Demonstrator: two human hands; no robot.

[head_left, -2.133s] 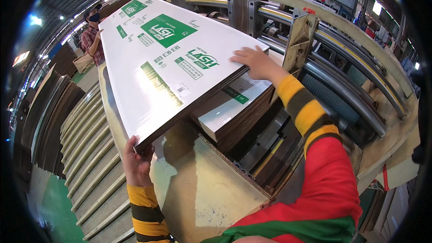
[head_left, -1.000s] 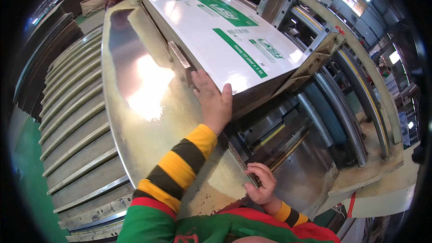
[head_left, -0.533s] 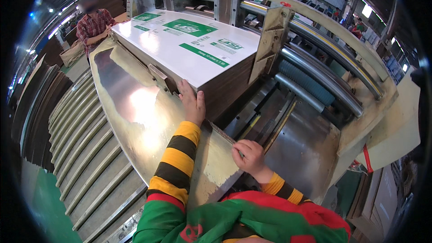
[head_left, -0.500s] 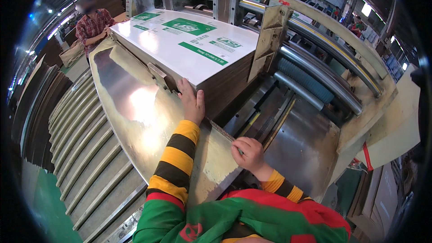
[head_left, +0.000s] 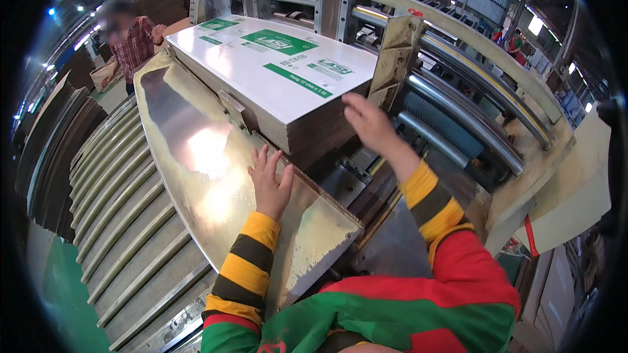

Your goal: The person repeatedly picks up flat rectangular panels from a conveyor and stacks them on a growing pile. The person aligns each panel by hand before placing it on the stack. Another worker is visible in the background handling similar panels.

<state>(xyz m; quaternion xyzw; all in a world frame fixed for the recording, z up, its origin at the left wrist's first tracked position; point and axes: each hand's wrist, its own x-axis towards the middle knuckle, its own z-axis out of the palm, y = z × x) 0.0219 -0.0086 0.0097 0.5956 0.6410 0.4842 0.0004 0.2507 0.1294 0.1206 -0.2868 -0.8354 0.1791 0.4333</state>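
A thick stack of cardboard sheets (head_left: 261,59), white on top with green printed panels, lies in the feed bay of a large machine. My left hand (head_left: 270,182) is over the worn metal feed table (head_left: 190,150), near the stack's close corner, fingers spread and holding nothing. At the stack's right end is my right hand (head_left: 374,127), its fingers stretched toward the edge of the sheets. Whether those fingertips touch the stack I cannot tell. Along the table's inner edge runs a raised metal lip (head_left: 314,189).
Steel rollers (head_left: 464,117) and an upright metal plate (head_left: 394,55) stand right of the stack. A slatted roller conveyor (head_left: 131,222) lies at the left. Beyond the stack's far left end stands a co-worker (head_left: 131,46) in a checked shirt. Cardboard piles (head_left: 55,157) line the far left.
My left hand has come off the stack's side, back over the table. My right hand has left the table's lip and moved up to the stack's right end. The co-worker's hand has lifted.
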